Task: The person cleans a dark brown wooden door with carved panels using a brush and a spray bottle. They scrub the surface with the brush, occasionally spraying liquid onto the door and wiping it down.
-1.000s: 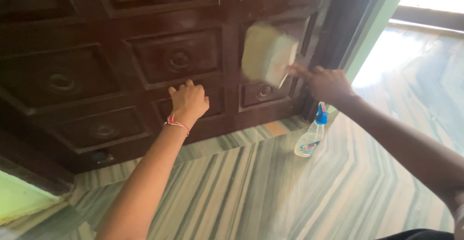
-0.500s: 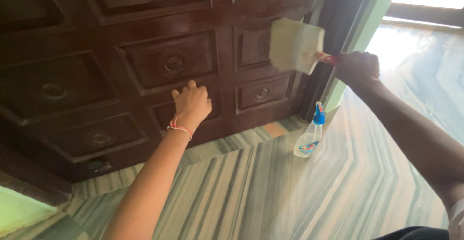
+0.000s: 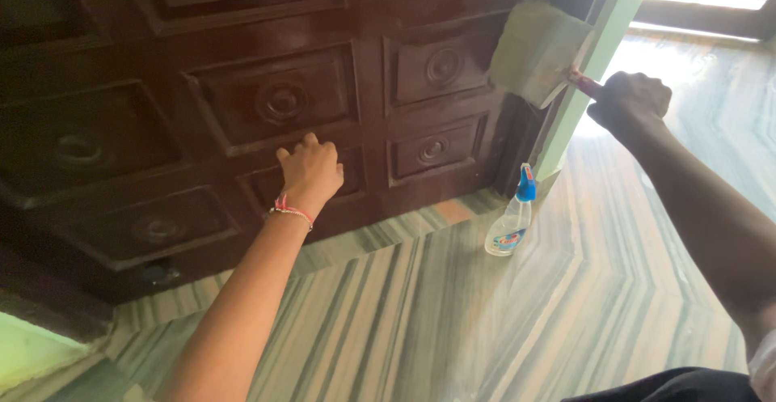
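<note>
Head view: left hand (image 3: pixel 311 174) rests flat, fingers together, on the carved dark wooden door (image 3: pixel 242 103) while right hand (image 3: pixel 630 101) clamps a wide brush (image 3: pixel 537 50) at the door's right edge; spray bottle (image 3: pixel 512 224) stands on the floor nearby, lower panels apparently pending.

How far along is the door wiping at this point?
Done: lighter wiped streaks on the upper panels of the carved wooden door. In hand: right hand holds the flat pad wiper against the door's right edge; left hand braces a lower panel. Left: cannot tell. Spray bottle stands nearby.
</note>
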